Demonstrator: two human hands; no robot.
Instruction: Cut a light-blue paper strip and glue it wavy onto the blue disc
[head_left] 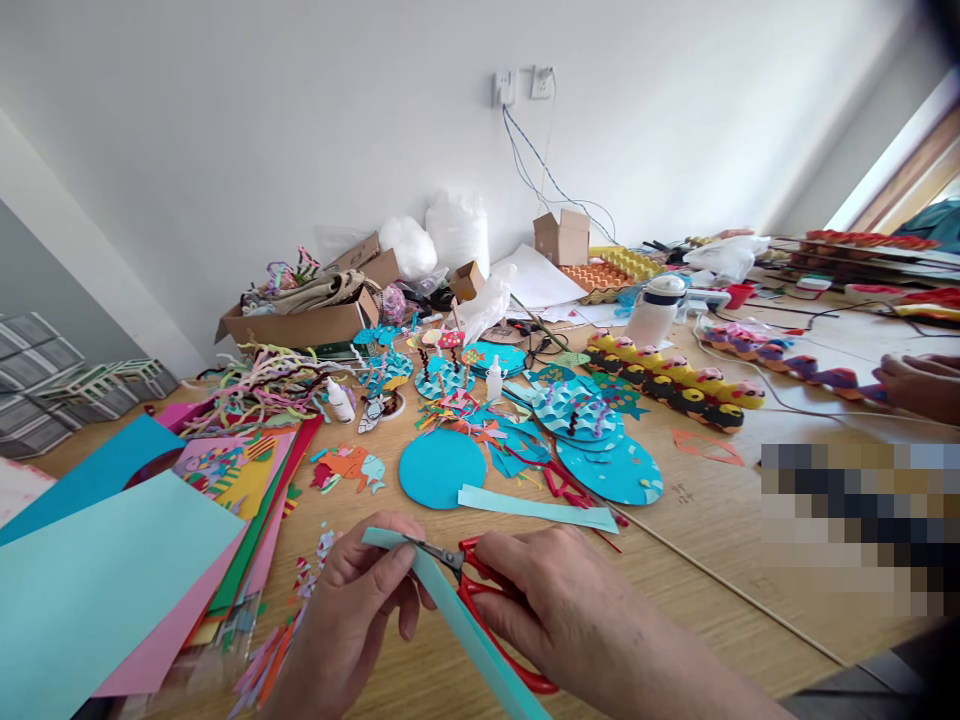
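Observation:
My left hand [371, 590] pinches a folded light-blue paper strip [469, 630] near its upper end. The strip's long end hangs down toward the bottom edge of the view. My right hand [544, 585] grips red-handled scissors [480, 610], and their dark blades meet the strip beside my left thumb. Just beyond my hands lie another light-blue strip [536, 506] and a round blue disc [442, 470], with the strip's left end overlapping the disc. To the left of the disc are orange and blue paper fish [360, 468].
Coloured paper sheets [120, 590] pile up at left. White glue bottles [341, 400] stand among craft pieces. A thin stick [720, 575] crosses the right side. Painted egg-carton strips [667, 380] lie behind it. Another person's hand [922, 385] is at far right.

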